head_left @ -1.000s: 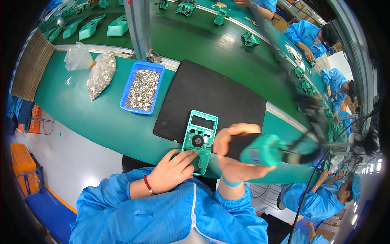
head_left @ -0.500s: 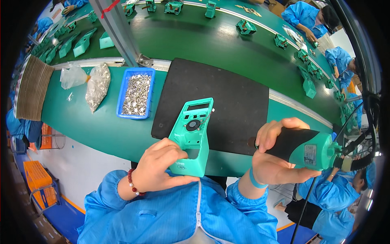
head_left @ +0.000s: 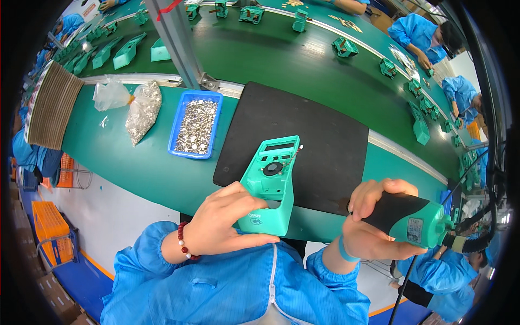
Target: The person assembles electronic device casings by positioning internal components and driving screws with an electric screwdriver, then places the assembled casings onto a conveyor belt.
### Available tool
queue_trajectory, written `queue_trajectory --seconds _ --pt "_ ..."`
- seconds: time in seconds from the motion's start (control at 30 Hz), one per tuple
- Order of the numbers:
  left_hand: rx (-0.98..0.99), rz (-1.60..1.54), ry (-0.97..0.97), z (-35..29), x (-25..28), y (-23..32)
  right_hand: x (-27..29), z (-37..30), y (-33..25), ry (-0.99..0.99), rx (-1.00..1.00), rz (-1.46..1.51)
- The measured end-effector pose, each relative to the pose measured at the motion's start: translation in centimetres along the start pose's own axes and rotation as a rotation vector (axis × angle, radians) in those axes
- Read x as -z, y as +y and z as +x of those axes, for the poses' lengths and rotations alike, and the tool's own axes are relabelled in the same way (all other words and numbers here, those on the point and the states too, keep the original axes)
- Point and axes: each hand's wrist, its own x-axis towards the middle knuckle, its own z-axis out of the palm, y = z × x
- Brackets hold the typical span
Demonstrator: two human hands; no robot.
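Note:
My left hand [head_left: 222, 219] grips the near end of a teal plastic housing [head_left: 269, 219], its thumb underneath and its fingers over the side. The housing is tilted, open side up, over the near edge of a black mat [head_left: 314, 130]. Inside it sits a round black speaker [head_left: 272, 169], with thin wires by the right wall. To the right, my right hand [head_left: 371, 238] is wrapped around a black and teal electric screwdriver [head_left: 403, 219], held sideways and apart from the housing. Its tip is hard to make out behind my fingers.
Left of the mat stands a blue bin [head_left: 189, 154] of small metal screws, beside a clear bag [head_left: 143, 114] of similar parts. Beyond, a green conveyor [head_left: 281, 54] carries several teal housings. A metal post [head_left: 181, 46] rises at its edge. Cables [head_left: 490, 179] hang at right.
The view has shifted, so the table and bin appear farther right. Both hands keep their grips. The screwdriver sits slightly lower in the picture, still apart from the housing.

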Motion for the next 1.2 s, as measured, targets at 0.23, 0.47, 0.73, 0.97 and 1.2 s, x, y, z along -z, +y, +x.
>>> queue_trajectory --seconds 0.23,0.47,0.73,0.97,1.2 --pt "-0.129 0.248 -0.044 -0.7 -0.1 0.2 -0.2 -0.1 -0.1 -0.016 0.016 0.013" --pt "-0.284 0.494 -0.226 -3.4 -3.1 -3.0 -0.5 0.0 0.7 0.045 -0.035 -0.129" --pt "-0.300 0.508 -0.185 -3.0 -2.7 -1.6 1.0 1.2 3.1 -0.040 -0.192 -0.328" --pt "-0.317 0.574 -0.203 7.1 0.9 -0.8 3.0 1.7 5.4 0.027 -0.118 -0.326" --pt "-0.268 0.666 -0.135 19.5 -0.3 -7.1 4.7 -0.2 9.2 -0.062 -0.089 -0.323"
